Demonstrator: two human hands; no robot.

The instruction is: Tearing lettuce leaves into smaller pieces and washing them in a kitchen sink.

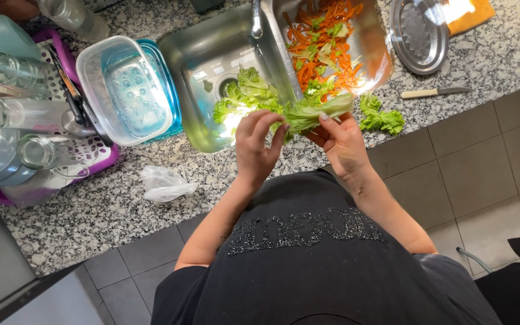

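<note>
Both my hands grip one green lettuce leaf (314, 111) above the front edge of the granite counter (91, 216), just in front of the steel sink (197, 66). My left hand (257, 144) pinches the leaf's left end with bent fingers. My right hand (339, 139) clasps its right part, thumb on top. More torn lettuce (245, 96) lies in the sink basin. A steel tray (374, 57) beside the basin holds grated carrot (323, 42) mixed with small lettuce bits.
Loose lettuce (381, 119) lies on the counter right of my hands, with a knife (434, 92) and a steel plate (419, 33) beyond. Left of the sink stand clear plastic containers (130, 87) and a rack of glasses (25, 120). A crumpled plastic bag (164, 183) lies nearby.
</note>
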